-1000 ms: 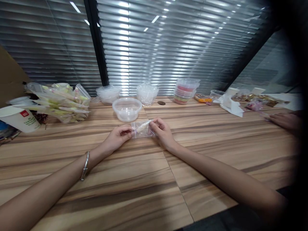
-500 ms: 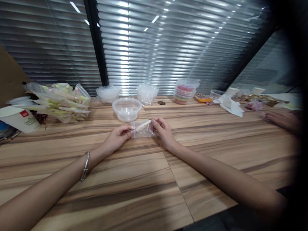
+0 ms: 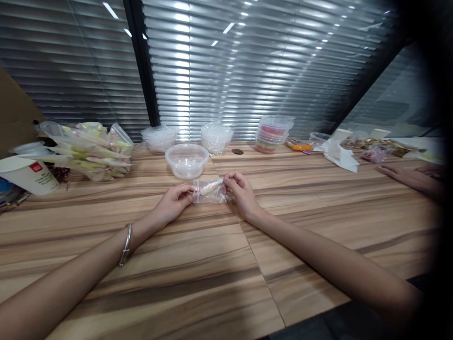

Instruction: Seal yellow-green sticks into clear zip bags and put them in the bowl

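Note:
A small clear plastic bag (image 3: 209, 192) is stretched between my two hands just above the wooden table (image 3: 170, 283). Inside it lies a slim, pale, pointed item whose kind I cannot make out. My left hand (image 3: 174, 202) pinches the bag's left edge between thumb and fingers. At the upper right corner, my right hand (image 3: 241, 191) pinches the bag too. Directly behind the bag stands a round clear plastic bowl (image 3: 187, 163), apart from both hands.
To the left are a heap of filled plastic bags (image 3: 88, 151) and a tipped paper cup (image 3: 31, 174). Stacked clear containers (image 3: 272, 134) line the back by the blinds. At right, a co-worker's hand (image 3: 403, 175) rests near crumpled white tissue (image 3: 339, 153) and wrappers.
My hands and the bag stay almost in place, the bag shifting slightly. The co-worker's hand at right has moved a little to the left, and a second one shows behind it.

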{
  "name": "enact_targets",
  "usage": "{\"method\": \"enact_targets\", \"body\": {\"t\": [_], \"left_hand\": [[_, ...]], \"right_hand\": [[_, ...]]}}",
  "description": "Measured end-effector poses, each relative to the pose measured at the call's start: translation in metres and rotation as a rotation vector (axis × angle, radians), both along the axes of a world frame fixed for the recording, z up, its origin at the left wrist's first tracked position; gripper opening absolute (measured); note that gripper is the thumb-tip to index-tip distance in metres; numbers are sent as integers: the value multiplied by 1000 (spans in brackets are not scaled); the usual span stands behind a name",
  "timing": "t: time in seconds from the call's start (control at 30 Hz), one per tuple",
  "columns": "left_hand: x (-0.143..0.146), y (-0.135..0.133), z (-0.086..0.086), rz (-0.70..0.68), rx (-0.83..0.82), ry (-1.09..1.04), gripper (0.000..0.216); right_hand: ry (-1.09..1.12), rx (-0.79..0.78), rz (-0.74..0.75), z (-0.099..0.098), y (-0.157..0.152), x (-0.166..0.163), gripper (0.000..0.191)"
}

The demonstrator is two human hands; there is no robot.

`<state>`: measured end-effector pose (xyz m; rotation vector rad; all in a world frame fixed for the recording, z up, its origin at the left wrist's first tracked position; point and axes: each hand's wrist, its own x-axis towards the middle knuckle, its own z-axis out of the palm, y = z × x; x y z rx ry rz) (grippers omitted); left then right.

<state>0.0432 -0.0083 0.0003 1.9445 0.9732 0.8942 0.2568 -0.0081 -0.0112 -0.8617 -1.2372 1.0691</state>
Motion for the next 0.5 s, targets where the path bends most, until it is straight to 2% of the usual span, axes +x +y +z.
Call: {"method": "enact_targets", "body": {"t": [0.5], "left_hand": [[1,0,-1,-6,-30,-13,25]], "right_hand": [[-13,15,-18,0,0,0,9]]}}
